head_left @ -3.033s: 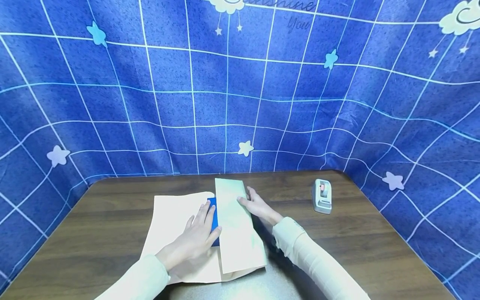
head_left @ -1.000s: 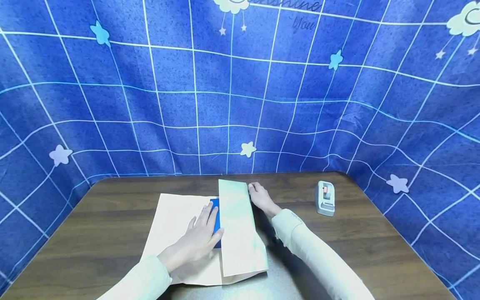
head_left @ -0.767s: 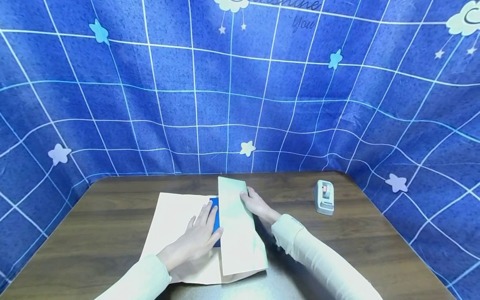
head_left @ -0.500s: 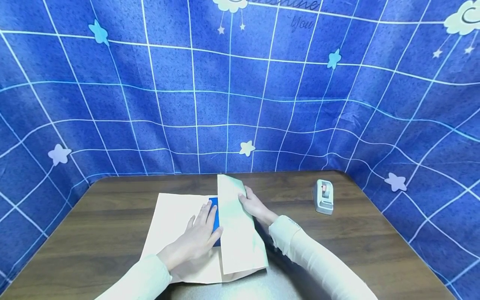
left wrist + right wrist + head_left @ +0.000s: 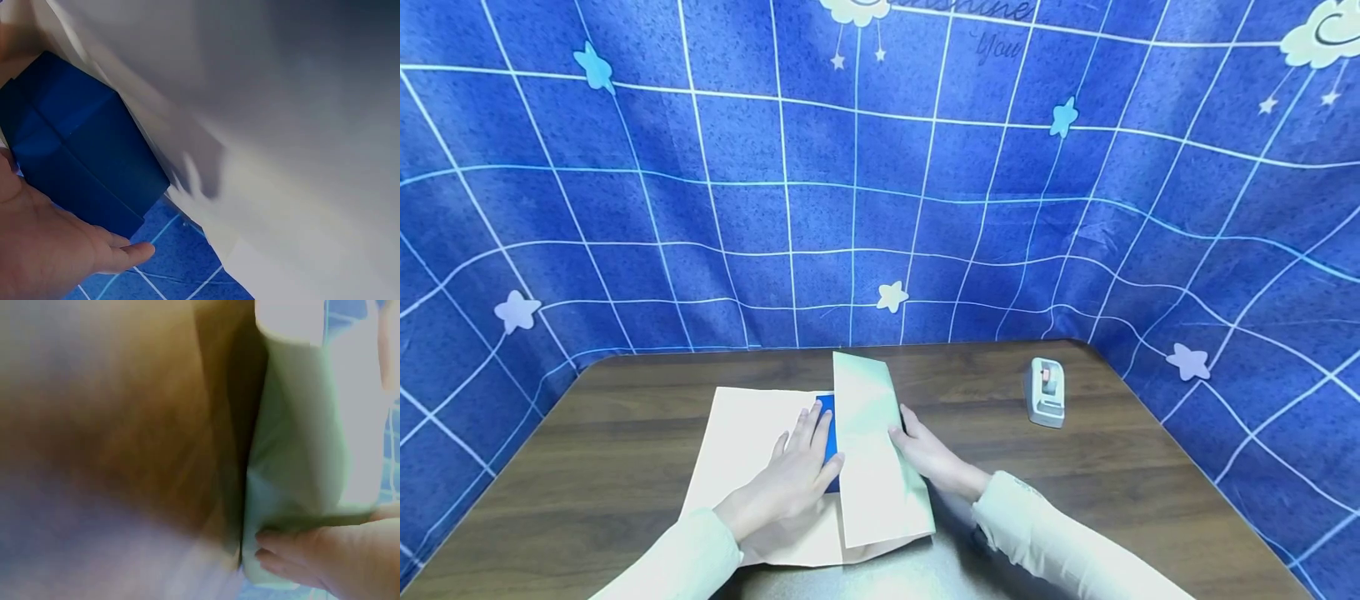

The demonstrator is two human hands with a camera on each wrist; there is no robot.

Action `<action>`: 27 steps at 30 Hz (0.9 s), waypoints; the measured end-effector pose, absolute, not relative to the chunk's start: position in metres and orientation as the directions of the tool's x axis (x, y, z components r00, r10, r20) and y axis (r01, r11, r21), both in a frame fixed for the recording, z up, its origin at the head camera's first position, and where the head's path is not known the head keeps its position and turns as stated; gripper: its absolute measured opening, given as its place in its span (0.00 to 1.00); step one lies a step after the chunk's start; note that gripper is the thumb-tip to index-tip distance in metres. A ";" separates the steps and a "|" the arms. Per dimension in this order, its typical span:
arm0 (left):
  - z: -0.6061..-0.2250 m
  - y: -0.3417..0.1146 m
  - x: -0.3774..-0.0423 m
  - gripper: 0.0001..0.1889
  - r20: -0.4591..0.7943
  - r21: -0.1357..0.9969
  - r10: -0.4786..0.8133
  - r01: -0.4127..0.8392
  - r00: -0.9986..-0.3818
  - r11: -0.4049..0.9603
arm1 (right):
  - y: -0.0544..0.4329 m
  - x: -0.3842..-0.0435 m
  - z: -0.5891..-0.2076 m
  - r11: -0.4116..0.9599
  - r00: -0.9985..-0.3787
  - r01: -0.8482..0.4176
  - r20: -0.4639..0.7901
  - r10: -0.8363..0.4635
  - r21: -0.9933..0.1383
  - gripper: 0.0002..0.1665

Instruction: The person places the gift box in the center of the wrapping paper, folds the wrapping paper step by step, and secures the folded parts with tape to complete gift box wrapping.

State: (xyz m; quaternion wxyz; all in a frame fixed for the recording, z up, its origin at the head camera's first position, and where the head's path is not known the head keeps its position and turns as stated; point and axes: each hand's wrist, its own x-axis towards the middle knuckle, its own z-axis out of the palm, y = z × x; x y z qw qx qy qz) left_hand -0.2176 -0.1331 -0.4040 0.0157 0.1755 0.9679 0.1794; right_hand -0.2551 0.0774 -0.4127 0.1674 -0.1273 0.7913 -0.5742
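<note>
A blue box (image 5: 831, 440) lies on a large sheet of pale paper (image 5: 737, 442). The sheet's right part, the paper flap (image 5: 876, 467), is folded up and over the box and hides much of it. My left hand (image 5: 786, 483) rests flat on the box's left top, fingers extended; the left wrist view shows the blue box (image 5: 94, 144) beside that palm. My right hand (image 5: 934, 452) touches the flap's right side, thumb on its upper edge. In the right wrist view, straight fingers (image 5: 300, 550) press the greenish paper (image 5: 294, 456) at the box's near end.
A pale tape dispenser (image 5: 1045, 393) stands at the back right of the brown wooden table (image 5: 625, 433). A blue curtain (image 5: 820, 208) with white grid lines and stars hangs behind the table and along its sides.
My right hand went to the flap's far corner, came back to its edge, then slid toward me along the right side. The left hand has stayed on the box.
</note>
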 end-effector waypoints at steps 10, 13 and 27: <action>-0.404 -0.133 -0.218 0.34 0.030 0.358 0.344 0.332 -0.938 0.873 | 0.079 -0.235 -0.411 0.295 -0.920 -0.005 -0.111 -0.376 -0.955 0.37; -0.405 -0.133 -0.218 0.34 0.027 0.359 0.346 0.333 -0.938 0.872 | 0.079 -0.236 -0.411 0.270 -0.915 0.004 -0.113 -0.387 -0.963 0.37; -0.407 -0.135 -0.218 0.35 0.017 0.365 0.335 0.318 -0.942 0.875 | 0.097 -0.214 -0.407 0.428 -0.887 -0.115 -0.101 -0.450 -0.896 0.45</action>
